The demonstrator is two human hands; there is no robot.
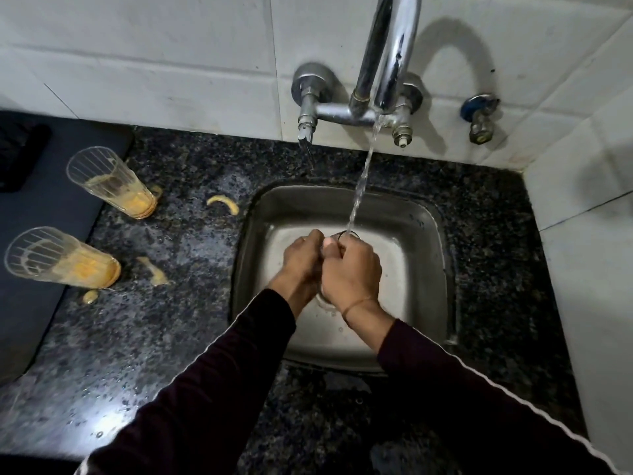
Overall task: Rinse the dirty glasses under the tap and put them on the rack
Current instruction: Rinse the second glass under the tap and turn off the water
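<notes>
Over the sink [421, 234], under the tap [387, 63]: one glass [344, 236] is being rinsed.

Both hands close on the glass above the sink, so runoff drains there rather than onto the worktop [164, 337]. The right hand [352, 272] has its grip wrapped round the body; the left hand [303, 257] is curled against it from the sink's left side, probably steadying or rubbing it. Its rim tilts up toward the water stream [359, 186], which lands at the mouth. Only the clear rim and part of the base show. Left of the sink, two ribbed dirty glasses [109, 181] lie tipped, orange residue pooled inside, smears beside them. No rack is identifiable.
</notes>
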